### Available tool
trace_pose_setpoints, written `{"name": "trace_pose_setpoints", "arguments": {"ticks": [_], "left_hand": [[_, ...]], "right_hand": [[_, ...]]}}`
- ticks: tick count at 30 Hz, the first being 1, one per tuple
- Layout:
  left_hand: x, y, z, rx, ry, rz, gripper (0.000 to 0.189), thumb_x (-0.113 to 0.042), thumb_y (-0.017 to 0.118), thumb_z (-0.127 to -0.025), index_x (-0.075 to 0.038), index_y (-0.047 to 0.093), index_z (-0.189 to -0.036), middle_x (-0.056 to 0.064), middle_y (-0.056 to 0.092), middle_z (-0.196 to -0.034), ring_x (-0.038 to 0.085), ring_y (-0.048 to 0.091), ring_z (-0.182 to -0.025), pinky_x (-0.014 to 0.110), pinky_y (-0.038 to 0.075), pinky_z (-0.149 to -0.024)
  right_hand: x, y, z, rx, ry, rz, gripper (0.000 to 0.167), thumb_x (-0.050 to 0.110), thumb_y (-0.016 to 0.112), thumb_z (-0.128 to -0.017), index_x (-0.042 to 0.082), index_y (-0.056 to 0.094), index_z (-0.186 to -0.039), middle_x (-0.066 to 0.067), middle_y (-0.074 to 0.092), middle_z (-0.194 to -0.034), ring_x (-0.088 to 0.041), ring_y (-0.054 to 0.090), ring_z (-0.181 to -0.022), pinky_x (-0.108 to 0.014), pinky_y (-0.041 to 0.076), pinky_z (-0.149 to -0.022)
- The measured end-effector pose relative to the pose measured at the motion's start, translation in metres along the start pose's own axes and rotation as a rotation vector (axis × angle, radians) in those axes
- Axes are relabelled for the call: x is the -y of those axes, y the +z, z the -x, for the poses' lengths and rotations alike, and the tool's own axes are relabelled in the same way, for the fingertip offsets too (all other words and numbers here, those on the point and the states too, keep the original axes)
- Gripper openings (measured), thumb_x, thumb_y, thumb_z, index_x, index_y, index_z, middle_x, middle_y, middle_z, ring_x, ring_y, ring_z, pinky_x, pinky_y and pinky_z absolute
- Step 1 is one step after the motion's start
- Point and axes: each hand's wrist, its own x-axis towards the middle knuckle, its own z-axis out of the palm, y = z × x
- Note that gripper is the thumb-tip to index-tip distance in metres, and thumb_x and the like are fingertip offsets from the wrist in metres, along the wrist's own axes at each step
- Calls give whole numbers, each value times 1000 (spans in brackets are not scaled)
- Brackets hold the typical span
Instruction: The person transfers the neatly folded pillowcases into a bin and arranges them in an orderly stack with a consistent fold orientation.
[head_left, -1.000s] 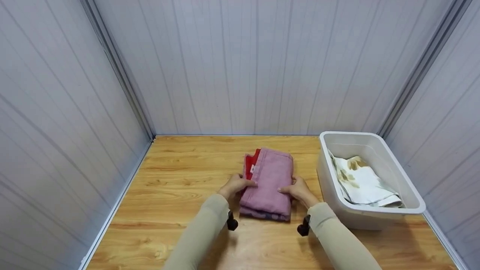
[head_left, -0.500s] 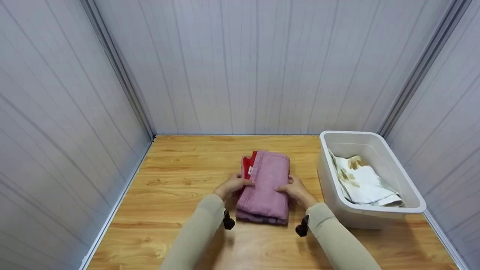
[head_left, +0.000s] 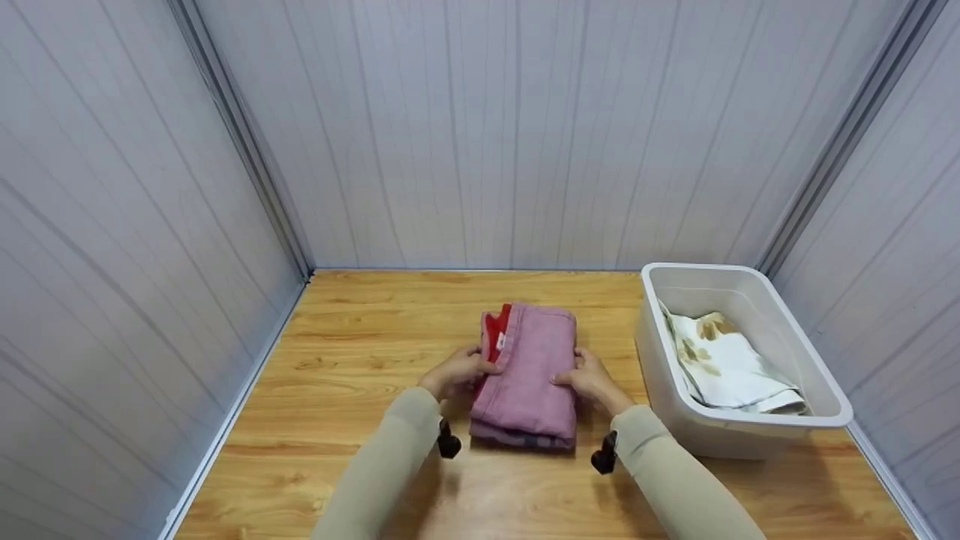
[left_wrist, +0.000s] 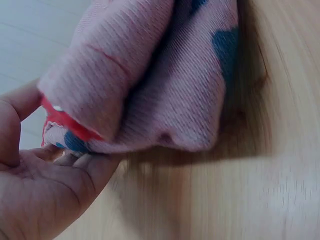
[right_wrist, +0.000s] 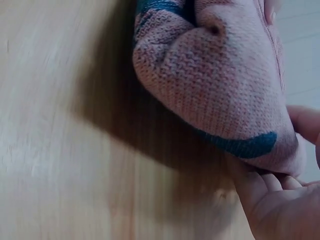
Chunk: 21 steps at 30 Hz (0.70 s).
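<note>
A folded pink knit garment (head_left: 531, 375), with a red inner layer and a small white label at its left edge, lies in the middle of the wooden table. My left hand (head_left: 459, 371) grips its left side, thumb on top and fingers beneath. On the opposite side, my right hand (head_left: 596, 382) holds the edge in the same way. The left wrist view shows the garment (left_wrist: 175, 100) with dark blue-green patches and a red strip near the thumb. In the right wrist view, fingers of my right hand (right_wrist: 285, 210) reach under the fold; their tips are hidden.
A white plastic bin (head_left: 742, 426) stands right of the garment, close to my right forearm. Inside it lies a white cloth (head_left: 731, 367) with brown and green leaf prints. Panel walls (head_left: 480, 135) enclose the wooden table (head_left: 360, 337) at the back and both sides.
Both hands keep hold of the garment, which has shifted slightly left and nearer to me. The left forearm has moved a little to the left. The bin stays where it was.
</note>
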Motion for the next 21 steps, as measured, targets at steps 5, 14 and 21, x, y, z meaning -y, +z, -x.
{"name": "trace_pose_setpoints", "arguments": {"ticks": [5,14,21], "left_hand": [[-5,-5,6,2,9,-22,70,-14,82,-92,-6,52,-155,15,69,-130,26,68,-109,40,62,-88],[-15,-7,11,-29,37,-51,66,-16,82,-93,-8,55,-153,16,68,-136,26,70,-108,41,63,-85],[-31,-11,14,-51,42,-27,65,-14,82,-93,-10,55,-152,15,66,-133,25,69,-104,39,63,-80]], "right_hand": [[4,1,-1,-17,-28,14,84,-11,73,-84,-17,34,-158,-41,54,-151,-45,61,-135,-54,51,-118],[21,0,0,-52,-67,64,82,-10,76,-84,-15,41,-158,-40,59,-147,-43,64,-130,-53,56,-112],[45,-2,5,-45,-49,55,85,-12,73,-88,-11,35,-163,-39,51,-155,-50,55,-141,-59,49,-119]]}}
